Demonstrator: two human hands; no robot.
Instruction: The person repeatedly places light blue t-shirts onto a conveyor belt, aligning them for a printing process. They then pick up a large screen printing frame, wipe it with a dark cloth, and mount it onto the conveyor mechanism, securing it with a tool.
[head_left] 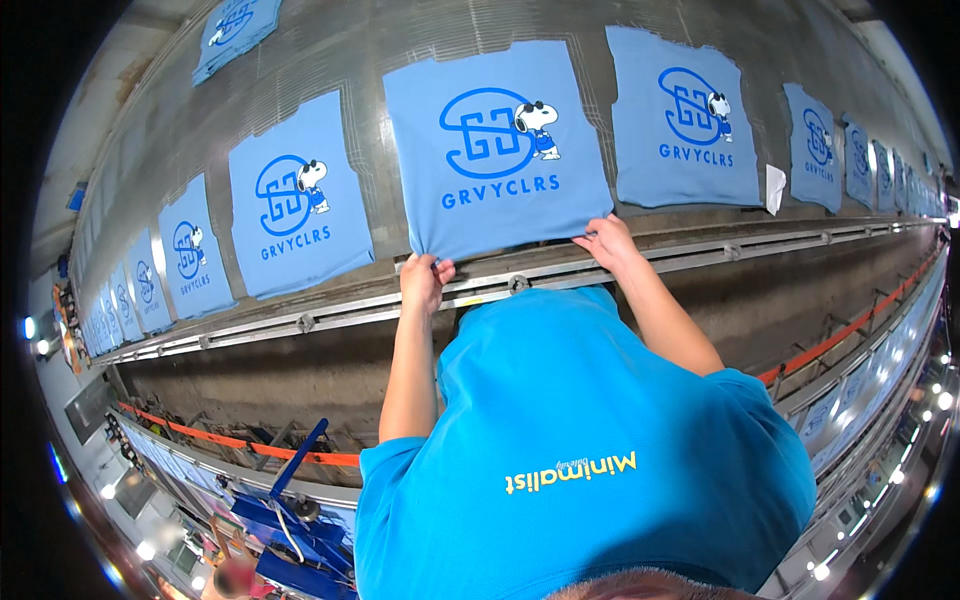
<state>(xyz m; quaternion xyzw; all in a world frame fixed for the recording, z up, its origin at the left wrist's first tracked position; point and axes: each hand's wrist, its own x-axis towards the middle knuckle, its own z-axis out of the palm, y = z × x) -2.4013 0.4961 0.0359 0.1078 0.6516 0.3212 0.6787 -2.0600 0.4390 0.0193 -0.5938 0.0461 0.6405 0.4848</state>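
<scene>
Long grey table (350, 62), its near edge fitted with a metal rail (400, 302) that bears round fittings at intervals. Central light-blue fabric panel (420, 110) lies by the near edge, mostly flat, with its far side toward the table's interior; it carries a blue print (490, 130) of an emblem, lettering and a cartoon dog in sunglasses. Left hand (426, 282): fingers and thumb pinched closed on the panel's near left corner, just above the rail. Right hand (608, 243): likewise pinching, at the near right corner. Fabric creased beside the left grip; whether the near hem is clear of the surface, cannot tell. Left neighbour panel (345, 190) and right neighbour panel (640, 150), same print, lie along the same edge, apart from the central one; further panels continue the row toward both ends. One more, the far panel (232, 45), sits toward the opposite edge. White slip (775, 188) just beside the right neighbour, close to the near edge. Below the table's near side, left: orange bar (235, 440) and blue metal frame (290, 535).
</scene>
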